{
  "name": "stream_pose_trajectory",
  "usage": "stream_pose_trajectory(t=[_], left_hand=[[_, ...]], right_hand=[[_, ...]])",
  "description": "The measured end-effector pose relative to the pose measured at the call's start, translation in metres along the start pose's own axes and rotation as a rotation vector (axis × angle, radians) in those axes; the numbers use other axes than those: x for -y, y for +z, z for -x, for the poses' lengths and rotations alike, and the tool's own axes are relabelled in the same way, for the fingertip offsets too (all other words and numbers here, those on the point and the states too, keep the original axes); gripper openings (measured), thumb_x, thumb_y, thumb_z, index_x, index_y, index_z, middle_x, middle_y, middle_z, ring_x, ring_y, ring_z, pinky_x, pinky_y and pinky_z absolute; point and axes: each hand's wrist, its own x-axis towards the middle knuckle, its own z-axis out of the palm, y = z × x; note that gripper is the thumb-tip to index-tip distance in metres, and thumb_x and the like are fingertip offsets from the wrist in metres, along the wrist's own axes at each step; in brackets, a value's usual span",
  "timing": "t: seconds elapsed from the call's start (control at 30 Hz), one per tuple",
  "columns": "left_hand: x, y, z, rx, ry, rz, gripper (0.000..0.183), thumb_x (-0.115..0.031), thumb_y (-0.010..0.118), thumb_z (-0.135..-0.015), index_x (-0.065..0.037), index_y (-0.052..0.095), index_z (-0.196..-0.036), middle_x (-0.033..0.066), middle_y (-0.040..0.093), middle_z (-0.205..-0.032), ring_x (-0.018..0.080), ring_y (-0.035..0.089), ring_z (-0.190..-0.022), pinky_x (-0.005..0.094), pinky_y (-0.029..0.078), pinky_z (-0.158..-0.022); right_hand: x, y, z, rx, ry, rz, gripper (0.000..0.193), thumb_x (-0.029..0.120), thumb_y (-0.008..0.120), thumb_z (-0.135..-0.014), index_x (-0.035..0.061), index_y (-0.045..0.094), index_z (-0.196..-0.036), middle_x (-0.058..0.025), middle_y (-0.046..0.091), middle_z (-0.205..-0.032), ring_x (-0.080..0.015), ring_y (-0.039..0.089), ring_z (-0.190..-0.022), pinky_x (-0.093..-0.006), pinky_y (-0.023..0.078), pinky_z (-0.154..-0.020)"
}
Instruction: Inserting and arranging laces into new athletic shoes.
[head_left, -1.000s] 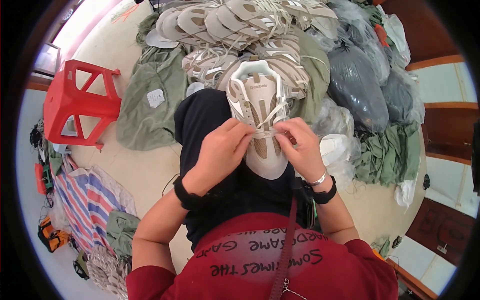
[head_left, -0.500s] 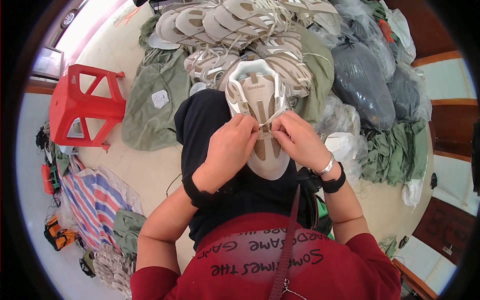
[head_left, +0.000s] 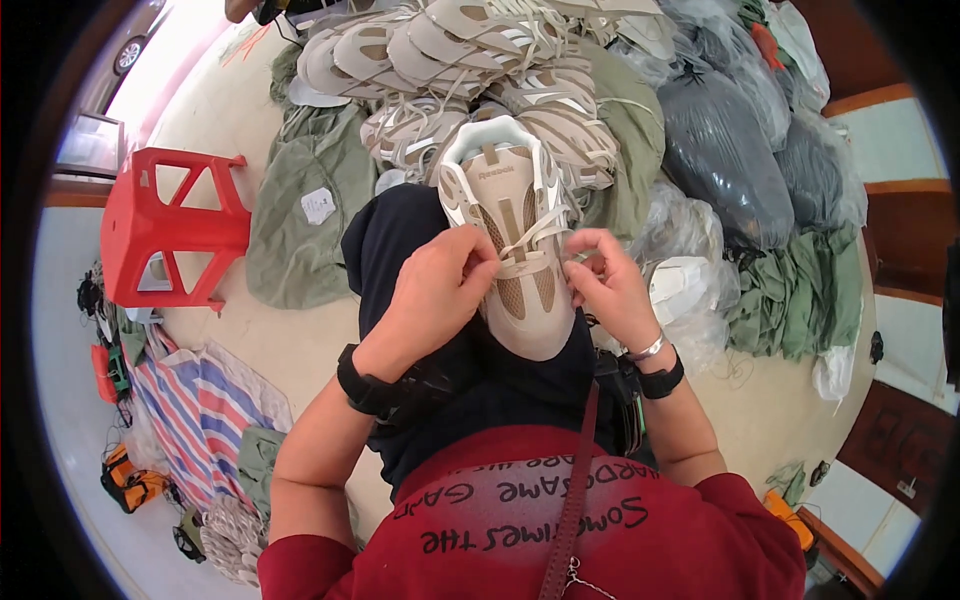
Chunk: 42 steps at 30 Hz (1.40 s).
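A beige and white sneaker (head_left: 545, 325) with brown mesh panels rests on my lap, its toe towards me. A pale shoelace (head_left: 535, 235) crosses loosely over its tongue, partly threaded at the lower eyelets. My left hand (head_left: 437, 290) is closed in a pinch at the sneaker's left side, on the lace near the lowest row. On the other side my right hand (head_left: 615, 295) has its fingers curled and the thumb near the index finger, close to the shoe's edge. What sits between those fingertips is too small to make out.
Ahead lies a heap of similar sneakers (head_left: 430, 45). Dark plastic bags (head_left: 725, 165) and green cloth (head_left: 800, 290) lie to the right. A red plastic stool (head_left: 175, 230), a green sack (head_left: 310, 225) and a striped sheet (head_left: 205, 400) are to the left.
My hands have moved apart from the middle of the lacing. The right hand has drawn outward past the sneaker's right edge; the left has shifted slightly left. More lace shows across the tongue.
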Motion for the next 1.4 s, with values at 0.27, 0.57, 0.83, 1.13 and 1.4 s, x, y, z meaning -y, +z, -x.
stream_pose_trajectory(t=[0.27, 0.57, 0.83, 1.13, 1.4], left_hand=[[-0.012, 0.005, -0.006, -0.136, 0.181, -0.245, 0.019, -0.005, 0.065, -0.08, -0.004, 0.061, -0.098, 0.0108, 0.058, -0.092, 0.0268, 0.059, -0.086, 0.0351, 0.047, -0.075], [-0.009, -0.003, 0.013, -0.194, 0.333, -0.21, 0.038, -0.007, 0.069, -0.076, -0.008, 0.061, -0.113, 0.0136, 0.058, -0.112, 0.0331, 0.054, -0.104, 0.0399, 0.044, -0.088], [-0.03, 0.007, -0.029, 0.15, 0.547, -0.004, 0.033, -0.015, 0.066, -0.082, -0.004, 0.06, -0.113, 0.0124, 0.059, -0.106, 0.0322, 0.055, -0.1, 0.0394, 0.044, -0.087], [-0.097, -0.073, 0.019, 0.571, 0.483, 0.481, 0.025, -0.021, 0.052, -0.096, -0.001, 0.062, -0.085, 0.0074, 0.061, -0.071, 0.0189, 0.058, -0.06, 0.0325, 0.045, -0.058], [-0.038, -0.115, 0.053, 0.131, 0.589, 0.918, 0.041, -0.034, 0.059, -0.093, 0.004, 0.06, -0.078, 0.0124, 0.062, -0.06, 0.0065, 0.035, -0.035, 0.0283, 0.044, -0.05]], right_hand=[[-0.004, -0.015, -0.049, -0.162, -0.681, 0.639, 0.026, 0.003, 0.062, -0.079, 0.0063, 0.055, -0.103, -0.0126, 0.052, -0.116, -0.025, 0.051, -0.105, -0.0291, 0.047, -0.075], [0.082, -0.043, 0.019, 0.23, -0.06, -0.294, 0.008, 0.003, 0.053, -0.092, 0.0039, 0.048, -0.098, -0.0008, 0.052, -0.072, -0.0053, 0.046, -0.061, -0.0211, 0.037, -0.054], [0.177, -0.08, 0.057, 0.352, -0.721, -0.382, 0.012, 0.007, 0.058, -0.091, 0.0066, 0.046, -0.089, -0.001, 0.048, -0.052, -0.0067, 0.039, -0.038, -0.0234, 0.028, -0.039], [0.184, -0.163, 0.085, 0.099, -0.627, -0.272, 0.009, 0.01, 0.044, -0.099, 0.0045, 0.051, -0.095, 0.0038, 0.04, -0.059, -0.0018, 0.033, -0.045, -0.0193, 0.025, -0.042], [0.136, -0.185, 0.095, 0.023, -0.37, -0.192, 0.018, 0.014, 0.052, -0.096, -0.0012, 0.062, -0.1, 0.0014, 0.049, -0.064, -0.0042, 0.035, -0.05, -0.021, 0.026, -0.047]])
